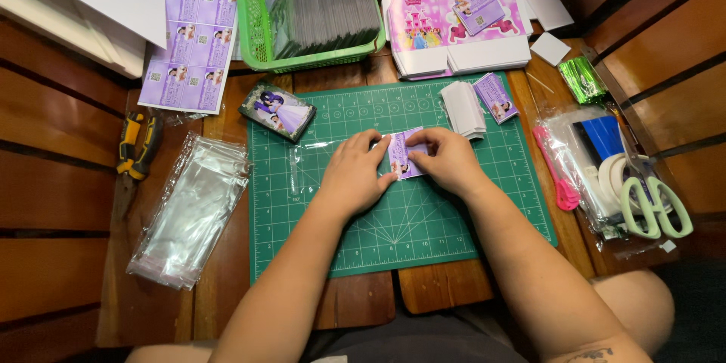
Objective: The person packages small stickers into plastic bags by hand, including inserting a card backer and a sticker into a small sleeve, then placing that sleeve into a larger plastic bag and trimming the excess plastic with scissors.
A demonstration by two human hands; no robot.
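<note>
The head camera looks straight down on a green cutting mat lying on a wooden table. Both hands meet near the middle of the mat over a small purple card. The left hand rests knuckles up, its fingers curled, with the fingertips touching the card's left edge. The right hand pinches the card's right side between thumb and fingers, so the card is gripped from both sides, lying low against the mat (whether it is flat on it or slightly lifted I cannot tell). A clear plastic sleeve lies on the mat just left of the left hand, partly under it.

Near the mat's top right corner sits a stack of white slips, with a few more purple cards just beside it. At the top left corner lies a dark picture packet. Left of the mat, a pile of clear bags lies on the wood, and a yellow-and-black tool rests further left. Behind the mat stand a green basket full of cards, a printed purple sheet and a pink gift box. To the right are green-handled scissors and a pink cutter.
</note>
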